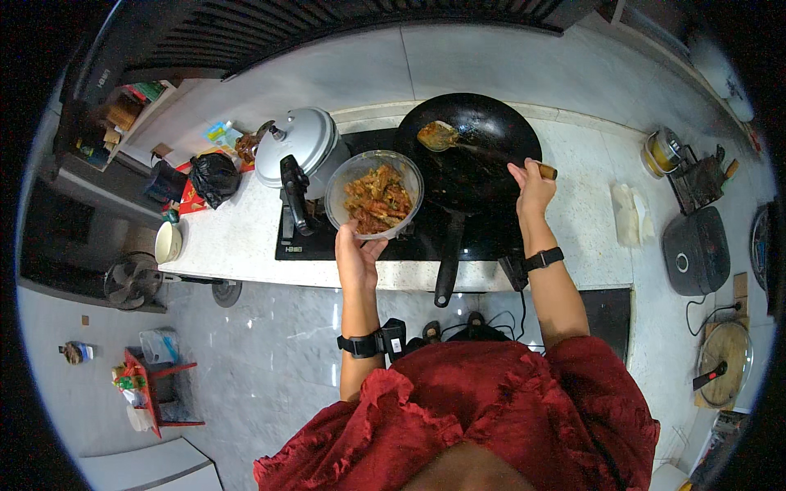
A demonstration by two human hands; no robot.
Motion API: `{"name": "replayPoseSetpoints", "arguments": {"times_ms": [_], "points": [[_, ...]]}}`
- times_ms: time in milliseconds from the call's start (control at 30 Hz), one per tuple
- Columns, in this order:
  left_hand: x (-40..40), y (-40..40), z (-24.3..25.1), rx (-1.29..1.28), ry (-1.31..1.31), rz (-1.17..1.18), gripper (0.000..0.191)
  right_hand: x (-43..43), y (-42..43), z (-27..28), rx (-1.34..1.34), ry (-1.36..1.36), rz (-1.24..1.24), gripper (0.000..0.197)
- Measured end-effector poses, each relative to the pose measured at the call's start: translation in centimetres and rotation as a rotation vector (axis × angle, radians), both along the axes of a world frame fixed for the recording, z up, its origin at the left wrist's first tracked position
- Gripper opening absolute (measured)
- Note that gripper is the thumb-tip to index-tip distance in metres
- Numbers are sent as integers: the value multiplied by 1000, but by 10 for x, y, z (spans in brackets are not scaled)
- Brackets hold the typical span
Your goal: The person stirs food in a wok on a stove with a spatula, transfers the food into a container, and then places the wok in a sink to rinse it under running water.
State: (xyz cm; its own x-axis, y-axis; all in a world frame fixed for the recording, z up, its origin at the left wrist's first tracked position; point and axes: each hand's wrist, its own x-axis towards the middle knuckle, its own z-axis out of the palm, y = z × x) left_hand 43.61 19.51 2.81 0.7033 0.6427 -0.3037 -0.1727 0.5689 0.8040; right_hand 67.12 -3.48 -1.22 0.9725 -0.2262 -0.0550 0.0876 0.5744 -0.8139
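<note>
My left hand (361, 255) holds a clear round plastic bowl (335, 212) by its near rim. Pieces of reddish-brown cooked food (379, 199) fill much of the bowl, which is beside the wok at its left. My right hand (535, 187) grips the wooden-ended handle (546, 171) of a spatula or ladle. Its sauce-coated head (437, 135) is over the far left part of the black wok (497, 123). The wok sits on a black cooktop (319, 250), with its long handle pointing towards me and dark residue on its inner surface.
A silver pressure cooker (301, 144) stands left of the bowl, its black handle towards me. Farther left are a black plastic bag (215, 179) and a cream bowl (167, 243) near the counter's edge. A dark rice cooker (697, 251) and a glass lid (727, 362) are at right.
</note>
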Motion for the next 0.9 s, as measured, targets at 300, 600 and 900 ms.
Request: {"name": "replayPoseSetpoints", "arguments": {"times_ms": [300,600,900], "points": [[7,0,1,-6,12,-8,54,-4,-4,24,204,12,-15,18],[64,-9,-1,20,25,-143,56,-73,-71,126,22,-450,225,20],[104,-29,5,73,104,-191,56,-127,-96,166,-594,-873,427,29]]}}
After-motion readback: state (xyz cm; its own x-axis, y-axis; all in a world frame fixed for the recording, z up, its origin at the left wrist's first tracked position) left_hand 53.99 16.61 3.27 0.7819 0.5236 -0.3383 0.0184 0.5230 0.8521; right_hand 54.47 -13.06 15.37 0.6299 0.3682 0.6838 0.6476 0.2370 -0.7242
